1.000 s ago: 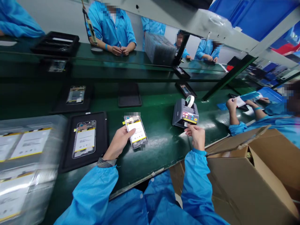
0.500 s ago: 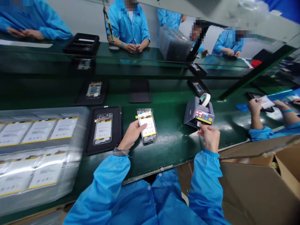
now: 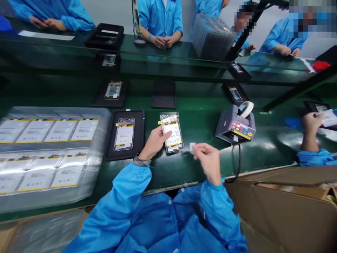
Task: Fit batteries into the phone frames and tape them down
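My left hand (image 3: 154, 142) holds an open phone frame (image 3: 172, 133) with a white, yellow-edged battery, resting it on the green belt (image 3: 200, 119). Between thumb and finger my right hand (image 3: 206, 160) pinches a small pale piece of tape (image 3: 192, 146), just right of the phone's lower end. The grey tape dispenser (image 3: 235, 125) with a white roll and coloured buttons stands to the right, apart from my right hand. A second phone frame (image 3: 124, 133) lies in a black tray (image 3: 126, 154) left of my left hand.
Clear trays of batteries (image 3: 50, 147) fill the left. Black trays (image 3: 163, 93) with phone frames lie farther up the belt. A cardboard box (image 3: 284, 203) stands at my lower right. A co-worker's hand (image 3: 310, 123) works at right; other people stand across the far bench.
My right hand has left the dispenser with a piece of tape and moved left toward the phone. My left hand keeps its hold on the phone. The view has swung left.
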Motion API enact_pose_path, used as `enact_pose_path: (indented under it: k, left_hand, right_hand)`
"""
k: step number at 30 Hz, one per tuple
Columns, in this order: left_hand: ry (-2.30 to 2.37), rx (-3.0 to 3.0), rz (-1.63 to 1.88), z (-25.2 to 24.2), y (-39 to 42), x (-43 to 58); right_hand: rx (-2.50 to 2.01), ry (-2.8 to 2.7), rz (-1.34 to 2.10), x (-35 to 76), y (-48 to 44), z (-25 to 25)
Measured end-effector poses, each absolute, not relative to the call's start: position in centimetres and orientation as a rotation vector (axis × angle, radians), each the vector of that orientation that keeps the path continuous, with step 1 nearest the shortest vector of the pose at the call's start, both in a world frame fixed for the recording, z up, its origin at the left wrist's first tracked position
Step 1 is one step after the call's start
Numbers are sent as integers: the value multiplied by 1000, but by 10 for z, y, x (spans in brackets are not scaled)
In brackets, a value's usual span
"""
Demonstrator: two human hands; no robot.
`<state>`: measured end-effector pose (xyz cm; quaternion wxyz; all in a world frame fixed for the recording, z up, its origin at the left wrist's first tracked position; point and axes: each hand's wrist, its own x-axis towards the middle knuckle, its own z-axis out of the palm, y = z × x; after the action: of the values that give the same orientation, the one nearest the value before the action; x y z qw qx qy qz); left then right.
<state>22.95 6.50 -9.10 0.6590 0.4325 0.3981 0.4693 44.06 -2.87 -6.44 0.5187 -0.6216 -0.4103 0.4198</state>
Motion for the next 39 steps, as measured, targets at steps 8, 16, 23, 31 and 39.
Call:
enact_pose_path:
  k: [8, 16, 23, 31, 39]
  left_hand:
    - [904, 1033, 1081, -92, 65, 231]
    - [900, 1038, 1091, -91, 65, 230]
    - [908, 1057, 1098, -91, 65, 230]
    - [908, 1039, 1093, -91, 64, 230]
    - [889, 1016, 1068, -89, 64, 229]
  right_hand:
    - [-1433, -1040, 1030, 388, -7, -81]
    - [-1479, -1091, 1002, 389, -5, -85]
    - [-1501, -1116, 973, 388, -4, -85]
    - [-1546, -1199, 940, 390, -5, -85]
    - [-1574, -1306, 899, 408, 0, -84]
